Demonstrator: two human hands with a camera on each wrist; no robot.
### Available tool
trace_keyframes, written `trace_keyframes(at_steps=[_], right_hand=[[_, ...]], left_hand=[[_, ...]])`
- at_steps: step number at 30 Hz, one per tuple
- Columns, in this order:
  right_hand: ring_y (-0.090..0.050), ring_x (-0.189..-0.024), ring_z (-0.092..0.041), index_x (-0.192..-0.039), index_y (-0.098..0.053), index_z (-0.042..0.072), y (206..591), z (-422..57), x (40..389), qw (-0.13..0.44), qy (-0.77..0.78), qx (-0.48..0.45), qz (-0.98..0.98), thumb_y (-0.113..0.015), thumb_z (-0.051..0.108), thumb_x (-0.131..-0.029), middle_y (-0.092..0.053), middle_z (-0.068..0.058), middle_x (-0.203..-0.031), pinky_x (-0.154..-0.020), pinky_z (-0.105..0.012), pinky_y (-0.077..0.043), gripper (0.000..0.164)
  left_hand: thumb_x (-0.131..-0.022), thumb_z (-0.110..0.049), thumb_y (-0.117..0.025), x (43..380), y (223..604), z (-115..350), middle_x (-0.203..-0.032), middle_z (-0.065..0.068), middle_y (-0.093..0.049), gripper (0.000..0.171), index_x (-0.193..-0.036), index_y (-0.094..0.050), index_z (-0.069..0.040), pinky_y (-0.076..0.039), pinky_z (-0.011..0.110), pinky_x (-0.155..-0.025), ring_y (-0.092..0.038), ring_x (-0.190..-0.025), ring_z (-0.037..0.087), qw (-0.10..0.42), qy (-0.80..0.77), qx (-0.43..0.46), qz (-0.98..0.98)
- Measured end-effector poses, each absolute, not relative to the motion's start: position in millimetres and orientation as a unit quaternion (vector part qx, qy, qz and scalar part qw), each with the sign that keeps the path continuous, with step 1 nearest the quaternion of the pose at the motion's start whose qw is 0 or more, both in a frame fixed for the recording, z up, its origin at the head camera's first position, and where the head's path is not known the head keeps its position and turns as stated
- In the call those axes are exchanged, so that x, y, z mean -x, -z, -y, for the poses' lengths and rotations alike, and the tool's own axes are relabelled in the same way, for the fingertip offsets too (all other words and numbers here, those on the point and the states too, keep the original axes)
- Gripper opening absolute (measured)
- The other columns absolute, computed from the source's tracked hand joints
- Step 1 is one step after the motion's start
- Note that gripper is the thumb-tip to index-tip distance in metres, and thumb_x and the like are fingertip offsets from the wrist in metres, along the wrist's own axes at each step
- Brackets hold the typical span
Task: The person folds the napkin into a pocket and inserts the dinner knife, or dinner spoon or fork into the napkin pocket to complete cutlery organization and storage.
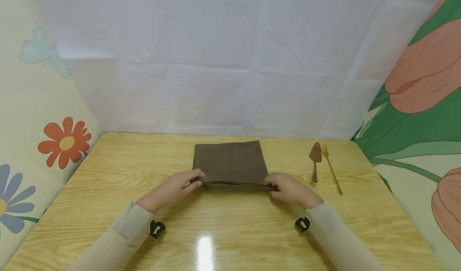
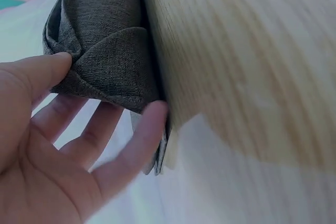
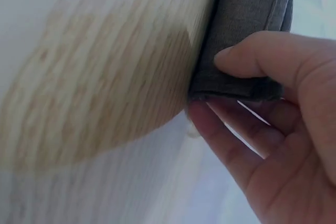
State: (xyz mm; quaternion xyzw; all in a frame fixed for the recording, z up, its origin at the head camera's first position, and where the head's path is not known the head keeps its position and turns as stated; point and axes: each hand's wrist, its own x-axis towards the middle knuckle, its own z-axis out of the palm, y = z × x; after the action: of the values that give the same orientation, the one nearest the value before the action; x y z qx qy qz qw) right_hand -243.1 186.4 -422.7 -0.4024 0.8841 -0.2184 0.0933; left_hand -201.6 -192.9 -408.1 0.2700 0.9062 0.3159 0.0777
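A dark brown folded cloth (image 1: 230, 161) lies at the middle of the wooden table, its near edge lifted and folded in layers. At the near left corner my left hand (image 1: 183, 185) pinches that edge. My right hand (image 1: 288, 187) grips the near right corner. In the left wrist view, the thumb presses on a loose, turned-over flap of the cloth (image 2: 107, 40), with fingers behind it. The right wrist view has the thumb lying over the rolled-looking end of the cloth (image 3: 241, 19), and the fingers curl beneath and behind it.
Right of the cloth lie a cake server (image 1: 315, 155) and, beside it, a gold fork (image 1: 332, 169). The wooden table (image 1: 230, 223) backs onto a white sheet (image 1: 223, 83). Flower-patterned panels stand at the left and right.
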Motion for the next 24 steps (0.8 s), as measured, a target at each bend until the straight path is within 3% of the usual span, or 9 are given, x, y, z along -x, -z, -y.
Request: trace_keyframes(at_steps=[5, 9, 12, 17, 22, 24], right_hand=[[-0.065, -0.11, -0.031, -0.124, -0.066, -0.002, 421.7, -193.2, 242.3, 0.093, 0.252, 0.373, -0.888, -0.06, 0.004, -0.098, -0.067, -0.015, -0.122, -0.091, -0.045, -0.056, 0.027], [-0.065, -0.113, -0.03, -0.124, -0.066, 0.006, 421.6, -197.9, 241.6, 0.099, 0.302, 0.346, -0.883, -0.057, 0.01, -0.103, -0.067, -0.012, -0.124, -0.094, -0.047, -0.055, 0.023], [-0.063, -0.119, -0.033, -0.122, -0.065, 0.011, 422.2, -200.0, 241.5, 0.115, 0.341, 0.333, -0.872, -0.056, 0.013, -0.105, -0.067, -0.011, -0.127, -0.097, -0.05, -0.053, 0.019], [-0.066, -0.11, -0.03, -0.123, -0.059, 0.013, 424.2, -201.6, 241.2, 0.135, 0.383, 0.309, -0.86, -0.053, 0.018, -0.108, -0.067, -0.01, -0.122, -0.088, -0.046, -0.056, 0.018], [-0.066, -0.099, -0.024, -0.123, -0.058, 0.01, 426.5, -201.9, 242.0, 0.147, 0.423, 0.291, -0.846, -0.051, 0.022, -0.108, -0.068, -0.012, -0.115, -0.079, -0.037, -0.054, 0.02], [-0.063, -0.083, -0.02, -0.123, -0.058, 0.01, 427.6, -201.2, 242.7, 0.151, 0.433, 0.283, -0.842, -0.052, 0.024, -0.108, -0.068, -0.011, -0.102, -0.07, -0.033, -0.052, 0.021]], left_hand=[[-0.108, -0.02, -0.052, 199.4, 408.9, 197.7, -0.116, 0.001, -0.067, 0.019, -0.123, -0.062, -0.014, -0.055, 0.048, -0.091, -0.064, -0.108, 0.024, 0.075, -0.351, -0.264, -0.895], [-0.101, -0.02, -0.066, 197.5, 411.1, 204.1, -0.115, 0.003, -0.068, 0.021, -0.12, -0.066, -0.011, -0.054, 0.048, -0.096, -0.065, -0.109, 0.027, 0.076, -0.388, -0.252, -0.883], [-0.093, -0.008, -0.074, 197.1, 412.2, 209.2, -0.119, 0.004, -0.067, 0.026, -0.119, -0.067, -0.009, -0.054, 0.046, -0.098, -0.064, -0.112, 0.029, 0.086, -0.405, -0.257, -0.873], [-0.091, 0.011, -0.065, 197.4, 414.0, 212.9, -0.117, 0.007, -0.069, 0.032, -0.119, -0.069, -0.006, -0.055, 0.043, -0.096, -0.065, -0.111, 0.029, 0.064, -0.397, -0.28, -0.872], [-0.1, -0.007, -0.064, 195.7, 412.6, 214.7, -0.109, 0.004, -0.071, 0.015, -0.113, -0.071, -0.008, -0.058, 0.04, -0.089, -0.067, -0.104, 0.025, 0.05, -0.408, -0.24, -0.88], [-0.102, -0.016, -0.063, 195.2, 411.3, 215.2, -0.104, 0.003, -0.07, 0.012, -0.109, -0.07, -0.009, -0.057, 0.038, -0.084, -0.068, -0.099, 0.023, 0.063, -0.425, -0.216, -0.877]])
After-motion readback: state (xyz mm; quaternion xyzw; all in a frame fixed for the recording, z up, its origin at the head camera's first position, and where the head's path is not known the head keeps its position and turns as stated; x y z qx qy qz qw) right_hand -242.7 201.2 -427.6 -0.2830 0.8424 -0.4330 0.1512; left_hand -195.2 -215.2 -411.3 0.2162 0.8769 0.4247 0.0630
